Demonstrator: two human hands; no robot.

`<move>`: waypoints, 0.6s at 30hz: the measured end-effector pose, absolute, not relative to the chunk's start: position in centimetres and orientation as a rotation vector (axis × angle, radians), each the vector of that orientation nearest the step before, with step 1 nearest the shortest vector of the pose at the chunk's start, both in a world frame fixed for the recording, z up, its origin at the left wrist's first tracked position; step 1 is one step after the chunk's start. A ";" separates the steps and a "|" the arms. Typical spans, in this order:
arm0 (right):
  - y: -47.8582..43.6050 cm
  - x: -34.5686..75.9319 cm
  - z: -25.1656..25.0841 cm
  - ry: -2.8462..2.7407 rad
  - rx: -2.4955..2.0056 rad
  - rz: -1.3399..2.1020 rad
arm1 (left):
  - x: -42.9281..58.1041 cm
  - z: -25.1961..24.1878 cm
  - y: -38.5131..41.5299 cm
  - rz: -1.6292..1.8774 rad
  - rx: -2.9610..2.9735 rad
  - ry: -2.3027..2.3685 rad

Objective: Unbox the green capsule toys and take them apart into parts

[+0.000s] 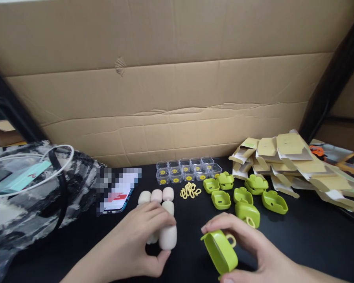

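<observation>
My right hand [247,243] grips a green earbud case cover [221,251] by its edges, its hollow side facing left. A pale yellow ring sticks out from the cover's outer side. Thumb and fingers of my left hand [144,236] close around a cream, rounded case [168,237], apparently an earbud case. More cream cases [156,195] lie just beyond that hand, some partly hidden by it. Ahead of my right hand are several more green covers [247,214], the nearest one with a ring on it. A small heap of yellow rings [190,190] sits between the cases and covers.
Clear plastic boxes [188,172] with yellow labels stand in rows at the back. Flattened cardboard boxes [301,165] pile up at the right. A phone [118,198] and a patterned cloth [76,181] with a white cable lie left. Cardboard [177,86] walls off the back.
</observation>
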State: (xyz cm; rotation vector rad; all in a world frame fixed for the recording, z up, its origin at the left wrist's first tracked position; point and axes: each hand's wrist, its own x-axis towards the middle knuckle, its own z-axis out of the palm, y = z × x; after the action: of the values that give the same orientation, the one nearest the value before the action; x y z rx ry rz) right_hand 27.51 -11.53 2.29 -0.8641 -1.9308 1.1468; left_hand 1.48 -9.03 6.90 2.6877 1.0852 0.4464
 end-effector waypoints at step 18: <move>-11.5 27.7 2.0 -1.974 -0.971 1.122 | 0.8 5.9 -8.0 0.384 2.845 1.116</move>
State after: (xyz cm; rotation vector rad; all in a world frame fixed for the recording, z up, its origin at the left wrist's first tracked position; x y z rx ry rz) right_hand 27.68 -11.53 2.01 -0.9714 -1.9738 1.1223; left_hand 0.82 -8.03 5.94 2.8448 1.1157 0.3845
